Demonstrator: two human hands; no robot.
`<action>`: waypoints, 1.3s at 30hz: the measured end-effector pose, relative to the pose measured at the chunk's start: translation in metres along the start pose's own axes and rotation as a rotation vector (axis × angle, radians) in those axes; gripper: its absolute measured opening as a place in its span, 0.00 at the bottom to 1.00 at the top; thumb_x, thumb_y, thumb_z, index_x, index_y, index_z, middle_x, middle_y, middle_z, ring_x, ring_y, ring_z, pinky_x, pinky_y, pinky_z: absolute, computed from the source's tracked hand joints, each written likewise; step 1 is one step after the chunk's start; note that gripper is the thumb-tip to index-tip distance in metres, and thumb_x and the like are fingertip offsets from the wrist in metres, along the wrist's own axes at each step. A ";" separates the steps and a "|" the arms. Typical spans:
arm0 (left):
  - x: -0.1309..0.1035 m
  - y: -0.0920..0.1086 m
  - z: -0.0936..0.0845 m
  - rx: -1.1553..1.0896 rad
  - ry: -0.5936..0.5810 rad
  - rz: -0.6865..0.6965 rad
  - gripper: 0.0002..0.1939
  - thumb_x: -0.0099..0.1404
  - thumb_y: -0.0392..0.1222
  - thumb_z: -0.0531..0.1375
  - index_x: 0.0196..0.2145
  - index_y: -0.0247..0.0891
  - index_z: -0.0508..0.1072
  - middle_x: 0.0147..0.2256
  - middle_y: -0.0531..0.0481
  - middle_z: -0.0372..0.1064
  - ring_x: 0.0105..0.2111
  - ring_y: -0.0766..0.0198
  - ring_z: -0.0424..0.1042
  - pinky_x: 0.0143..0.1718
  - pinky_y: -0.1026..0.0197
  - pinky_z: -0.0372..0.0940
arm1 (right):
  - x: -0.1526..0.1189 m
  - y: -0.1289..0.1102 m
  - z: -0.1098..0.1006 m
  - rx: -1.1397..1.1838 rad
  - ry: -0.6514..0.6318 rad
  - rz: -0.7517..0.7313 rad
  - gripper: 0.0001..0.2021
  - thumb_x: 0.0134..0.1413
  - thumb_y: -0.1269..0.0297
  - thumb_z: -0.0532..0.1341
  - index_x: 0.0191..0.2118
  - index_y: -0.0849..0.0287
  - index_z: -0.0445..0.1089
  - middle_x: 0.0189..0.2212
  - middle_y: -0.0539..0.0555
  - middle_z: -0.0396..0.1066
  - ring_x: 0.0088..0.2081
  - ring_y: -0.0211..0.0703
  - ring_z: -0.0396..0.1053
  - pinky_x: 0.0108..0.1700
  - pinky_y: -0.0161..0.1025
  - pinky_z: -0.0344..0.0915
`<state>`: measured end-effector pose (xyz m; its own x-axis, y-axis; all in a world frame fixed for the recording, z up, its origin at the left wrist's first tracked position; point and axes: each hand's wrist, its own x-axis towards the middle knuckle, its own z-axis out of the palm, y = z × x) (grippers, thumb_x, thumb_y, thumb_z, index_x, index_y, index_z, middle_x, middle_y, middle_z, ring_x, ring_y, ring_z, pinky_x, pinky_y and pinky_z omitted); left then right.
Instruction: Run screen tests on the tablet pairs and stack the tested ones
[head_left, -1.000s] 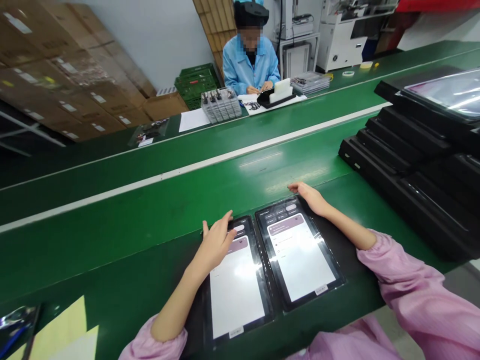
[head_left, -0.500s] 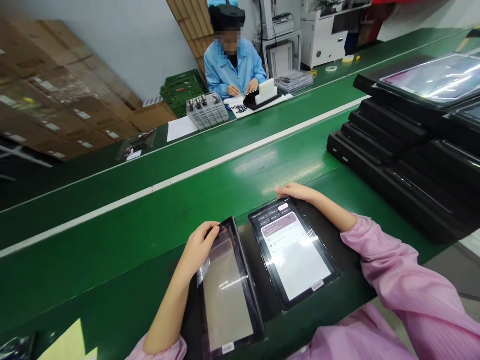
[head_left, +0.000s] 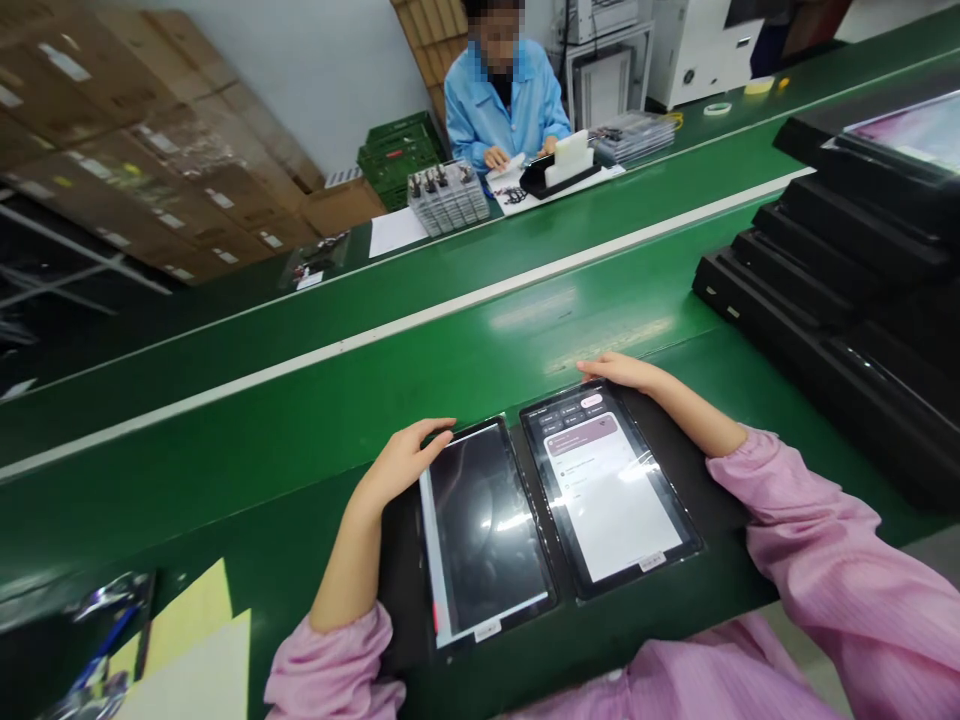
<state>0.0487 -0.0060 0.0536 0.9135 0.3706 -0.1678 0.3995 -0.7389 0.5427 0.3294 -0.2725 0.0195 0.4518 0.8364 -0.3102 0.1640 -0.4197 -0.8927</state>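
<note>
Left hand (head_left: 401, 462), fingers loosely curled, is at the left tablet's (head_left: 487, 530) eleven-o'clock corner, grip undeterminable; right hand (head_left: 619, 371) is at the top edge of the right tablet (head_left: 611, 490), grip likewise undeterminable; tablets lie side by side on the green bench (head_left: 300, 540); black trays (head_left: 840, 300) are stacked at two o'clock.

Brown cartons (head_left: 150, 160) stand by a pale wall (head_left: 292, 70).

Holds a left tablet (head_left: 491, 530) and a right tablet (head_left: 622, 490) side by side by the near edge of the bench (head_left: 262, 440), between sheets (head_left: 199, 665) at left and stacked trays (head_left: 810, 310) at right. Has paper (head_left: 394, 232) left of piled cases (head_left: 448, 198) towards the far edge.
</note>
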 end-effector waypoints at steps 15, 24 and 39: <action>-0.127 0.046 0.031 0.330 0.332 0.337 0.17 0.69 0.55 0.57 0.47 0.45 0.77 0.43 0.49 0.79 0.44 0.54 0.77 0.59 0.46 0.61 | 0.003 0.009 -0.003 -0.010 0.005 -0.021 0.36 0.45 0.24 0.52 0.23 0.57 0.72 0.26 0.57 0.74 0.35 0.53 0.72 0.42 0.45 0.67; -0.226 0.049 0.155 0.512 0.797 0.342 0.15 0.63 0.33 0.67 0.45 0.51 0.76 0.31 0.60 0.80 0.31 0.63 0.77 0.63 0.52 0.46 | 0.004 0.007 -0.002 -0.043 0.013 0.016 0.37 0.45 0.23 0.52 0.23 0.57 0.71 0.27 0.58 0.74 0.35 0.56 0.72 0.45 0.47 0.67; -0.203 0.062 0.107 0.364 0.474 0.109 0.26 0.68 0.61 0.58 0.60 0.52 0.69 0.47 0.46 0.78 0.50 0.48 0.71 0.64 0.35 0.24 | 0.002 0.010 -0.004 -0.101 0.010 -0.029 0.38 0.42 0.21 0.52 0.25 0.56 0.74 0.29 0.59 0.76 0.35 0.56 0.72 0.45 0.49 0.67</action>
<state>-0.1041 -0.1877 0.0329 0.8502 0.4306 0.3029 0.3830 -0.9006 0.2054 0.3359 -0.2764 0.0112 0.4544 0.8455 -0.2805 0.2646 -0.4287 -0.8638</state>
